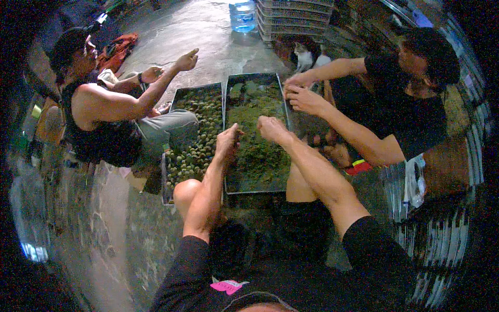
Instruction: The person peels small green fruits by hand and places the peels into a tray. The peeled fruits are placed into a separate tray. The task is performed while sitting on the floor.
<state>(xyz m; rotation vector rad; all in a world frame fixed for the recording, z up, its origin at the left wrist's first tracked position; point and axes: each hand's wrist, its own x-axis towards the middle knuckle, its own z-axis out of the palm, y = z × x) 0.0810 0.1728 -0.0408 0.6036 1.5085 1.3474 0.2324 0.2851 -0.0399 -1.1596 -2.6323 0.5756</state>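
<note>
My left hand (227, 141) is held over the line where two long trays meet, its fingers curled together around something too small to make out. Above the right tray (255, 193), my right hand (272, 128) is closed with its knuckles up, and whatever is in it is hidden. Loose, crumbly green material (253, 151) covers that tray's bottom, thinner toward the far end. Many small round greenish balls (189, 161) fill much of the left tray (164, 182). The two hands are apart from each other.
A person (104, 104) sits at the left with both hands raised; another (410, 99) sits at the right, hands together by the right tray's edge. Beyond are a cat (303, 56), a blue water jug (243, 16) and stacked crates (293, 18). A plastic bag (414, 182) is at the right.
</note>
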